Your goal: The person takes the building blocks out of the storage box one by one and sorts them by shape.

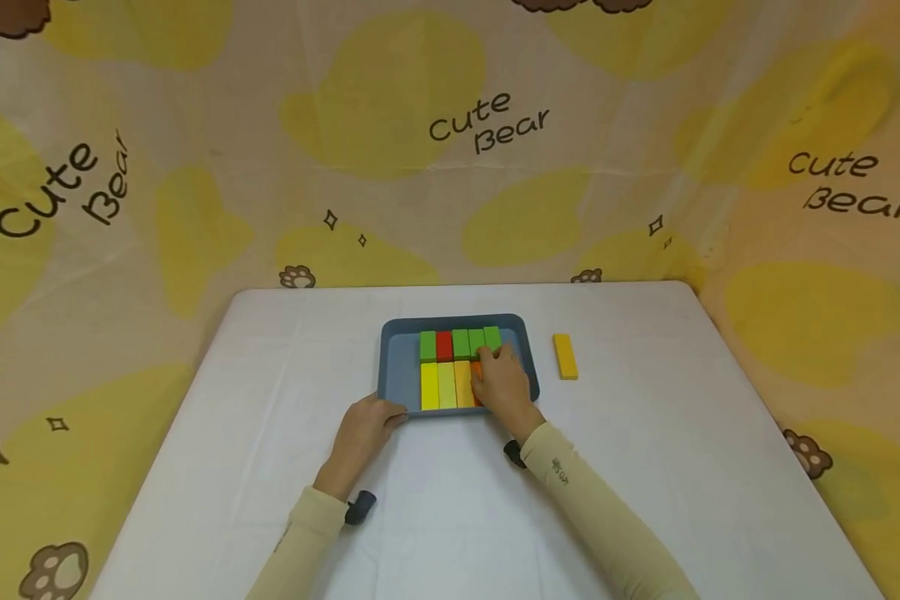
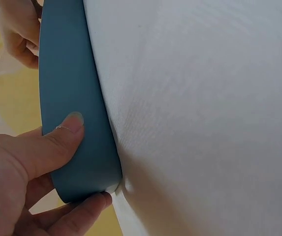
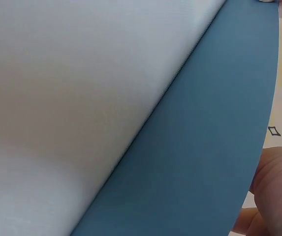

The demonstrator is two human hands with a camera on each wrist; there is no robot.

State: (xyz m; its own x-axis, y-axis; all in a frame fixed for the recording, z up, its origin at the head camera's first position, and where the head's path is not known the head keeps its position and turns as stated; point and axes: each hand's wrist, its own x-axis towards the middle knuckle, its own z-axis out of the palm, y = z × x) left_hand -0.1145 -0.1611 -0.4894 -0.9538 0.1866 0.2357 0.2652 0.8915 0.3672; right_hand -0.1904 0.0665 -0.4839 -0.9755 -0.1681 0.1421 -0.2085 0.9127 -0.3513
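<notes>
A blue-grey tray (image 1: pixel 401 367) holds two rows of coloured blocks. Its back row has several green blocks (image 1: pixel 461 343) and one red block (image 1: pixel 444 345); the front row has yellow blocks (image 1: pixel 429 386) and a light orange block (image 1: pixel 462 385). My left hand (image 1: pixel 365 427) grips the tray's front left corner, thumb (image 2: pixel 64 140) on the outer wall and fingers around the corner. Over the right part of the tray, my right hand (image 1: pixel 506 385) has curled fingers at a darker orange block (image 1: pixel 477 367), mostly hidden beneath it. In the right wrist view the tray wall (image 3: pixel 200 128) hides the fingertips.
A single yellow-orange block (image 1: pixel 565 357) lies on the white table (image 1: pixel 630 467), right of the tray. Patterned cloth (image 1: pixel 390 100) hangs behind the table and along both sides.
</notes>
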